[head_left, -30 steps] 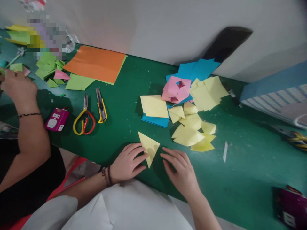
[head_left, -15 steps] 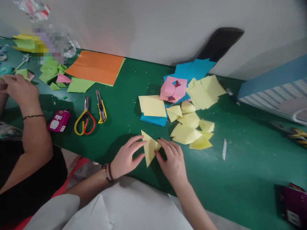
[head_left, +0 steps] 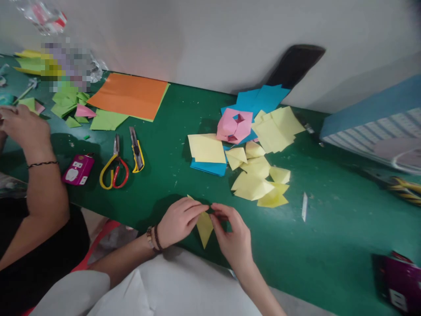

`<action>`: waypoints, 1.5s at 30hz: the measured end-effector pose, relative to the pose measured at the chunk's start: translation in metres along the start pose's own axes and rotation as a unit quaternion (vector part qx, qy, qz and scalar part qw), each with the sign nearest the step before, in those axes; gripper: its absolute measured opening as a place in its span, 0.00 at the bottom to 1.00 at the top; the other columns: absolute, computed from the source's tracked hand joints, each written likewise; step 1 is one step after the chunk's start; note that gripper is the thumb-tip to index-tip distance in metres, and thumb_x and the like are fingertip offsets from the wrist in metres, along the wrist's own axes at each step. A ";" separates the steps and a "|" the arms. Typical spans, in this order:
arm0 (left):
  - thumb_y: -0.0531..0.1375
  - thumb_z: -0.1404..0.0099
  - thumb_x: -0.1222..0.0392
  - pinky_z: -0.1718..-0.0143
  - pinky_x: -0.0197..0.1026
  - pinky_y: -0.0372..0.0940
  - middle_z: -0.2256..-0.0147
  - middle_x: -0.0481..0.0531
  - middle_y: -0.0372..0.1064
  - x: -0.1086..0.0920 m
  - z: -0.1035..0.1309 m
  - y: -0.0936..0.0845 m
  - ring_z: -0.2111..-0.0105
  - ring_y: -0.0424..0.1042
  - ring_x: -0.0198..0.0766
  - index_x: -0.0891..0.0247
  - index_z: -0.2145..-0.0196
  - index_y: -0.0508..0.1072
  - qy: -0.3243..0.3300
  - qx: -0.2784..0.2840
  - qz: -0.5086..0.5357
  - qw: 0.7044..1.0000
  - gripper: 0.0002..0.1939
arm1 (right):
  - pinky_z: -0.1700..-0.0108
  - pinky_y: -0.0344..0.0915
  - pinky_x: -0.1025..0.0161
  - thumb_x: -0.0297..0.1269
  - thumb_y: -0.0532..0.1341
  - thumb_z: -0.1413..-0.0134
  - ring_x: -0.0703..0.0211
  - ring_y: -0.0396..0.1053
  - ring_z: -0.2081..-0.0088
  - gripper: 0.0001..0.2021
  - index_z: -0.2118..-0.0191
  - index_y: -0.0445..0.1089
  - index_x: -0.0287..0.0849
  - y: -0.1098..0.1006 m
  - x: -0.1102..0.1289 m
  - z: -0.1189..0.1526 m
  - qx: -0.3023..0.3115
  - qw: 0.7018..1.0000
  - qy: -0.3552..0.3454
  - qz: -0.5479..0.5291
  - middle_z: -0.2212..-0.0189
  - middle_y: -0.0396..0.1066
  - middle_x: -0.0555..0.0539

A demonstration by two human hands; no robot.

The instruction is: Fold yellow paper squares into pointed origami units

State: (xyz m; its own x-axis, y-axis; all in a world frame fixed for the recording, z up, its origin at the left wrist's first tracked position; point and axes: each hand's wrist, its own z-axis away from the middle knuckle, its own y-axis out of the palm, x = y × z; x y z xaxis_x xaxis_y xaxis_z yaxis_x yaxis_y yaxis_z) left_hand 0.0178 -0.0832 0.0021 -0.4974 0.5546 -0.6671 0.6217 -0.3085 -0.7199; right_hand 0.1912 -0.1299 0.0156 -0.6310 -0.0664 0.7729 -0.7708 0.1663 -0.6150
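Observation:
A folded yellow paper piece (head_left: 205, 229), pointed at its lower end, lies between my hands near the table's front edge. My left hand (head_left: 181, 221) reaches over it with fingers closed together on the paper and covers its upper left part. Thumb and forefinger of my right hand (head_left: 233, 230) pinch its right corner. The fingertips of both hands almost meet there. Beyond them are a cream paper sheet (head_left: 207, 148) on blue paper (head_left: 208, 167), several folded yellow pieces (head_left: 253, 184) and a pink folded paper shape (head_left: 234, 126) with openings.
Scissors (head_left: 115, 169), a yellow utility knife (head_left: 136, 151) and a purple box (head_left: 79, 169) lie at left, near a co-worker's arm (head_left: 46, 175). Orange paper (head_left: 130, 96) lies by the wall. A blade-like strip (head_left: 304, 207) and another purple box (head_left: 403, 281) are at right.
My left hand has moved right, over the yellow paper, and its fingers have come together. My right fingertips now meet them at the paper's corner. The paper sits slightly lower in view.

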 end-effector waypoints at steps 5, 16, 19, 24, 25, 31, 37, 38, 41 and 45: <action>0.55 0.31 0.64 0.60 0.40 0.68 0.64 0.52 0.74 0.002 -0.001 0.004 0.63 0.70 0.35 0.61 0.60 0.76 0.024 -0.001 0.003 1.000 0.09 | 0.68 0.73 0.63 0.37 0.61 0.42 0.62 0.72 0.72 0.11 0.54 0.69 0.47 -0.001 -0.003 0.005 0.004 0.998 0.052 -0.021 0.69 0.75 0.50; 0.55 0.30 0.63 0.58 0.38 0.68 0.62 0.50 0.77 0.008 -0.013 -0.013 0.63 0.71 0.34 0.63 0.66 0.74 0.105 -0.028 0.051 0.993 0.09 | 0.67 0.75 0.63 0.40 0.62 0.43 0.59 0.76 0.69 0.09 0.58 0.73 0.47 -0.025 -0.009 0.008 0.076 0.989 0.089 -0.088 0.69 0.78 0.49; 0.55 0.31 0.66 0.53 0.40 0.67 0.52 0.53 0.74 0.011 -0.011 -0.014 0.57 0.73 0.35 0.63 0.67 0.72 0.120 -0.042 0.049 0.991 0.08 | 0.68 0.75 0.63 0.39 0.62 0.43 0.58 0.76 0.70 0.08 0.58 0.72 0.46 -0.023 -0.013 0.010 0.048 0.988 0.109 -0.098 0.70 0.77 0.49; 0.52 0.32 0.69 0.56 0.38 0.69 0.52 0.57 0.72 0.019 -0.010 -0.021 0.54 0.72 0.36 0.64 0.70 0.69 0.105 0.017 0.049 0.993 0.10 | 0.58 0.74 0.56 0.27 0.58 0.42 0.54 0.73 0.55 0.19 0.47 0.66 0.49 -0.024 -0.019 0.011 0.019 0.999 -0.040 0.016 0.50 0.72 0.43; 0.52 0.33 0.69 0.58 0.37 0.69 0.55 0.57 0.72 0.021 -0.010 -0.022 0.56 0.73 0.36 0.64 0.70 0.69 0.103 0.036 0.046 0.993 0.10 | 0.53 0.73 0.53 0.24 0.56 0.43 0.52 0.70 0.49 0.22 0.44 0.65 0.50 -0.024 -0.020 0.010 0.032 0.994 -0.099 0.044 0.45 0.68 0.42; 0.52 0.38 0.71 0.52 0.40 0.69 0.59 0.55 0.74 0.027 -0.014 -0.024 0.56 0.72 0.37 0.64 0.68 0.70 0.138 0.099 0.025 0.985 0.09 | 0.43 0.64 0.48 0.17 0.51 0.45 0.50 0.52 0.34 0.30 0.40 0.62 0.50 -0.020 -0.015 0.003 0.152 0.936 -0.291 0.124 0.38 0.61 0.48; 0.55 0.37 0.69 0.44 0.45 0.64 0.50 0.58 0.70 0.036 -0.010 -0.032 0.46 0.67 0.42 0.63 0.58 0.74 0.166 0.140 -0.032 0.976 0.13 | 0.46 0.66 0.51 0.21 0.54 0.42 0.51 0.60 0.39 0.20 0.48 0.70 0.46 -0.021 -0.024 -0.002 0.121 0.938 -0.295 0.133 0.53 0.74 0.46; 0.56 0.37 0.67 0.42 0.47 0.62 0.48 0.57 0.69 0.038 -0.008 -0.033 0.44 0.65 0.44 0.62 0.57 0.75 0.167 0.150 -0.047 0.973 0.12 | 0.47 0.66 0.51 0.22 0.55 0.42 0.50 0.62 0.41 0.17 0.52 0.72 0.46 -0.021 -0.027 -0.002 0.119 0.940 -0.289 0.137 0.55 0.75 0.46; 0.57 0.34 0.61 0.37 0.53 0.55 0.45 0.53 0.68 0.040 -0.002 -0.037 0.38 0.59 0.47 0.59 0.57 0.76 0.154 0.159 -0.076 0.972 0.10 | 0.47 0.66 0.51 0.24 0.57 0.42 0.49 0.64 0.44 0.12 0.58 0.74 0.44 -0.022 -0.035 0.001 0.112 0.942 -0.280 0.146 0.57 0.76 0.46; 0.56 0.31 0.54 0.35 0.57 0.49 0.42 0.51 0.66 0.037 0.007 -0.038 0.36 0.55 0.48 0.59 0.54 0.75 0.135 0.154 -0.093 0.974 0.12 | 0.50 0.66 0.52 0.31 0.60 0.41 0.49 0.67 0.48 0.07 0.58 0.73 0.42 -0.019 -0.036 0.008 0.102 0.944 -0.277 0.149 0.57 0.76 0.45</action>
State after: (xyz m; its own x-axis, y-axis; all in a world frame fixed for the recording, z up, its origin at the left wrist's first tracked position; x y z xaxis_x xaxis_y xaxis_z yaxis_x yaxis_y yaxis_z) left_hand -0.0283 -0.0565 0.0039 -0.3816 0.7927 -0.4753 0.3044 -0.3777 -0.8744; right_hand 0.2279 -0.1384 -0.0015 -0.7282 -0.5595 0.3958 -0.5171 0.0696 -0.8531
